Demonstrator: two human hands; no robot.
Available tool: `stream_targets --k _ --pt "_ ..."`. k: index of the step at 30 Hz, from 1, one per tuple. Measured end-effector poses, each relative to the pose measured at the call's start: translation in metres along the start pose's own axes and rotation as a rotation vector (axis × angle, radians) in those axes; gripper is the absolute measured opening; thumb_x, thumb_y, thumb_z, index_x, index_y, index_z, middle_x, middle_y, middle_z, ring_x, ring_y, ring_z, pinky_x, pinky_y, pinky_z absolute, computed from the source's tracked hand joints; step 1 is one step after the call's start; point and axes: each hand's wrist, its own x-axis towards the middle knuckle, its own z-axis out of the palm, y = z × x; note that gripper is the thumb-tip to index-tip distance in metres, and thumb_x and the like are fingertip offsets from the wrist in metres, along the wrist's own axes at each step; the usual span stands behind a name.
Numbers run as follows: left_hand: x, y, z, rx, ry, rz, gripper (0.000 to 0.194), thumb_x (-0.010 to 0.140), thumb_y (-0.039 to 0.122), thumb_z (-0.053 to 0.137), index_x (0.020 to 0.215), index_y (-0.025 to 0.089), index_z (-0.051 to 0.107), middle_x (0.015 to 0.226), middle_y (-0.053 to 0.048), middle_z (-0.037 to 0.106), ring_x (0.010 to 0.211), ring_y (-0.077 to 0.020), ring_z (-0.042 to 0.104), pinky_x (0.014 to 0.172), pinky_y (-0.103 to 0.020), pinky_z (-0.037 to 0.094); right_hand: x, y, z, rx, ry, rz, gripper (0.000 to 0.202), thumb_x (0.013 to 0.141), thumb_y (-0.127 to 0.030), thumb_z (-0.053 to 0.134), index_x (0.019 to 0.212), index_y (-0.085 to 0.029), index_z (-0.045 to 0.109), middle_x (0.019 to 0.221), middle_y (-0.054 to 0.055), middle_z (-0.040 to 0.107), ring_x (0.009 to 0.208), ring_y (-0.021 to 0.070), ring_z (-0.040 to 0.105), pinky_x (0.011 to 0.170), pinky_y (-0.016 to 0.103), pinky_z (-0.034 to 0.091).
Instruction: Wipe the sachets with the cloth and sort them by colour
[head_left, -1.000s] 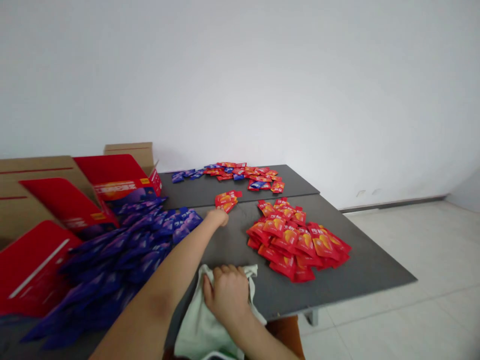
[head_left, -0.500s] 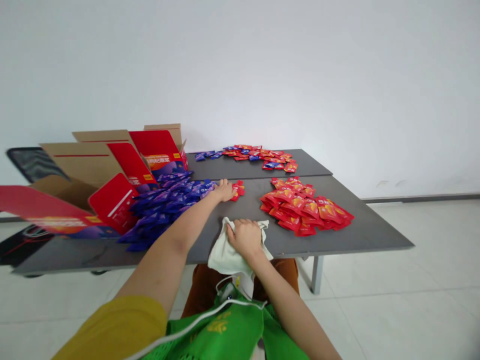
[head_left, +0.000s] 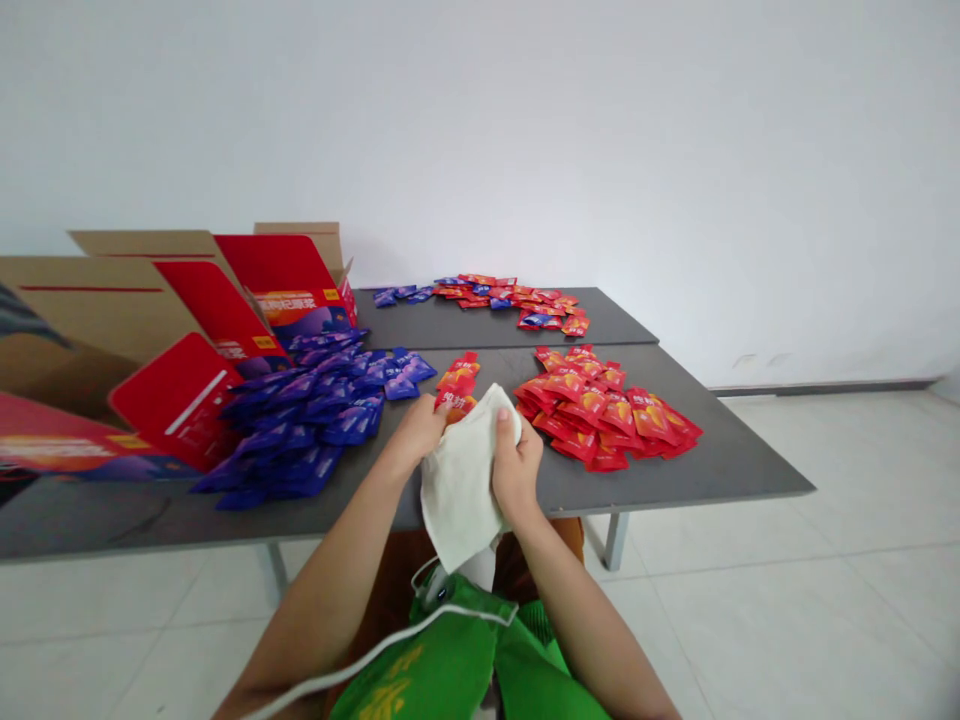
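My right hand [head_left: 517, 460] is closed on an off-white cloth [head_left: 461, 490], its thumb on the cloth's face. The cloth hangs over the table's front edge. My left hand [head_left: 418, 432] is closed at the cloth's upper left, gripping a red sachet [head_left: 456, 402] whose lower part is hidden by the cloth. Just beyond, another red sachet [head_left: 459, 372] lies on the table. A heap of red sachets [head_left: 600, 410] is to the right of my hands. To their left lies a pile of purple-blue sachets [head_left: 315, 410].
Open red cartons [head_left: 281, 280] with raised brown flaps stand on the left. A mixed row of red and blue sachets [head_left: 487, 292] lies at the back of the dark grey table [head_left: 720, 460]. A white cable [head_left: 375, 655] crosses my green apron [head_left: 450, 650].
My left hand has drawn back towards me with a red sachet and met the cloth. My right hand has lifted the cloth, changing from a flat press to a grip. The view has shifted slightly.
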Motion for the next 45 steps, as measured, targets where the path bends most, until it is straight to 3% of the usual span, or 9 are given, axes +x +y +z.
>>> stream_targets --k 4,8,12,17,24,29,34,38,45 --pt "-0.046 -0.023 0.001 -0.385 -0.229 -0.172 0.024 0.075 0.024 0.052 0.089 0.011 0.066 0.081 -0.010 0.070 0.072 -0.0221 0.063 0.067 -0.032 0.047 -0.004 -0.004 0.020 -0.129 -0.103 -0.086 0.029 0.096 -0.042 0.038 0.102 -0.017 0.049 0.093 0.005 0.056 0.084 0.0175 0.051 0.076 0.029 0.041" --pt "-0.069 -0.035 -0.006 -0.608 -0.298 -0.100 0.036 0.070 0.018 0.052 0.103 0.012 0.064 0.092 -0.008 0.070 0.085 -0.0218 0.063 0.082 -0.034 0.048 -0.026 0.008 0.042 -0.626 -0.333 -0.240 0.028 0.090 -0.039 0.047 0.102 -0.013 0.049 0.102 0.014 0.051 0.099 0.0275 0.047 0.087 0.042 0.038" --pt "-0.076 -0.033 -0.006 -0.411 -0.188 0.070 0.036 0.074 0.016 0.051 0.109 0.015 0.059 0.108 -0.009 0.066 0.104 -0.0215 0.059 0.097 -0.035 0.042 -0.015 0.020 0.049 -0.896 -0.516 -0.289 0.023 0.092 -0.035 0.045 0.102 -0.015 0.050 0.106 0.014 0.052 0.100 0.0291 0.045 0.085 0.043 0.038" --pt "-0.068 -0.024 0.008 -0.003 -0.086 0.017 0.037 0.074 0.010 0.053 0.111 0.011 0.053 0.115 -0.019 0.059 0.107 -0.0259 0.060 0.094 -0.034 0.044 0.039 0.033 0.060 -0.945 -0.832 -0.325 0.026 0.095 -0.038 0.043 0.109 -0.017 0.050 0.111 0.010 0.057 0.104 0.0258 0.047 0.086 0.039 0.040" --pt "-0.062 -0.024 0.012 0.081 0.075 -0.123 0.048 0.075 0.014 0.056 0.120 0.008 0.041 0.088 -0.013 0.067 0.089 -0.0262 0.068 0.076 -0.032 0.047 0.022 0.029 0.056 -1.095 -0.617 -0.252 0.031 0.096 -0.041 0.042 0.111 -0.015 0.050 0.112 0.015 0.056 0.105 0.0282 0.049 0.087 0.042 0.039" --pt "-0.062 -0.030 0.014 0.028 0.133 -0.095 0.037 0.074 0.014 0.057 0.110 0.014 0.049 0.084 -0.007 0.069 0.082 -0.0199 0.067 0.076 -0.029 0.046 0.012 0.023 0.037 -1.062 -0.728 -0.272 0.022 0.096 -0.032 0.038 0.110 -0.022 0.051 0.108 0.010 0.057 0.099 0.0260 0.053 0.082 0.041 0.042" --pt "-0.065 -0.041 0.019 -0.054 0.154 -0.037 0.032 0.080 0.020 0.054 0.112 0.017 0.052 0.082 -0.004 0.069 0.079 -0.0181 0.066 0.074 -0.028 0.046 0.047 0.032 0.061 -1.097 -0.703 -0.197 0.023 0.095 -0.034 0.041 0.112 -0.024 0.054 0.113 0.010 0.057 0.104 0.0266 0.053 0.083 0.042 0.042" --pt "-0.065 -0.048 0.018 -0.084 0.269 0.001 0.027 0.083 0.014 0.042 0.105 0.016 0.058 0.093 -0.009 0.069 0.087 -0.0181 0.065 0.081 -0.029 0.046 0.039 0.033 0.066 -1.084 -0.613 -0.240 0.025 0.095 -0.037 0.045 0.111 -0.020 0.054 0.113 0.011 0.058 0.105 0.0262 0.051 0.086 0.041 0.039" --pt "-0.044 -0.057 0.012 -0.225 0.128 -0.112 0.036 0.071 0.012 0.046 0.104 0.013 0.061 0.080 -0.007 0.070 0.079 -0.0184 0.066 0.075 -0.029 0.050 0.017 0.026 0.050 -1.143 -0.424 -0.305 0.020 0.096 -0.026 0.040 0.106 -0.017 0.055 0.106 0.014 0.058 0.100 0.0269 0.050 0.086 0.043 0.036"
